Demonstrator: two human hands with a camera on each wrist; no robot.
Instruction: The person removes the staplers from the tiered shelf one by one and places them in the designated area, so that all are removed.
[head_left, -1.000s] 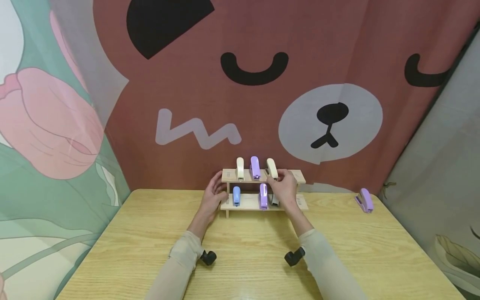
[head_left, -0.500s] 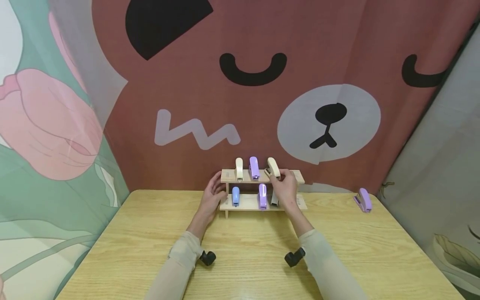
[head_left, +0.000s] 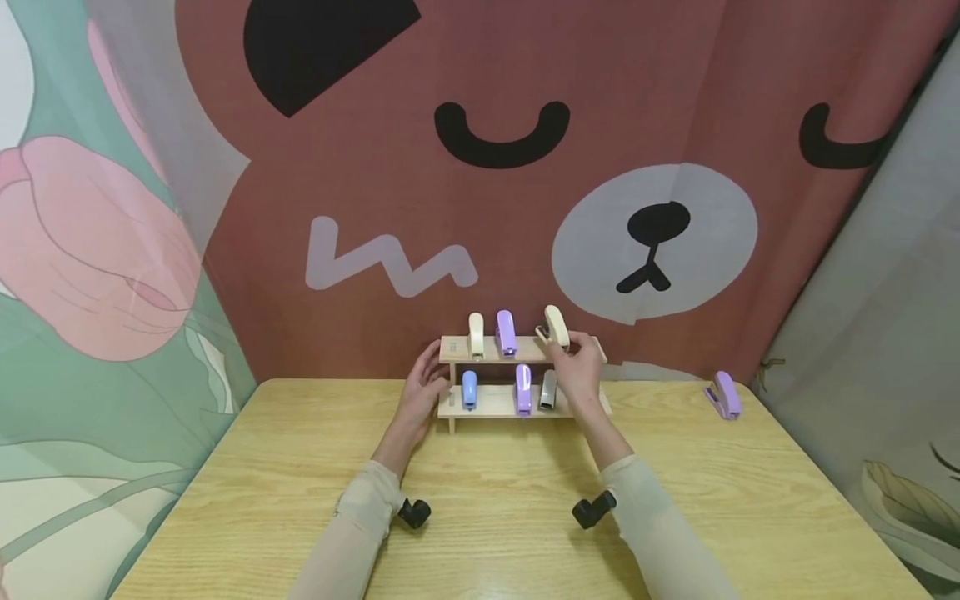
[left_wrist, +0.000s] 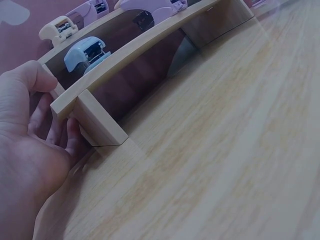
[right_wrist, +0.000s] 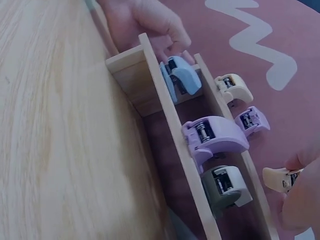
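A two-tier wooden rack (head_left: 495,402) stands at the table's back, bearing several staplers. My right hand (head_left: 577,371) pinches a cream stapler (head_left: 556,325) at the upper tier's right part; its base and top arm spread apart at the left. Along the same tier stand another cream stapler (head_left: 476,335) and a purple stapler (head_left: 506,333). On the lower tier are a blue stapler (head_left: 469,389), a larger purple stapler (head_left: 522,388) and a grey stapler (head_left: 548,389). My left hand (left_wrist: 30,115) grips the rack's left end, thumb in front, fingertips partly hidden behind the leg.
Far to the right on the wooden table (head_left: 495,517) lies a separate purple stapler (head_left: 725,395), near the back corner. A curtain (head_left: 375,333) with a bear print hangs right behind the rack.
My right hand has carried the cream stapler a little right and up, away from the purple one. More of the grey stapler shows below. The left hand keeps its place on the rack.
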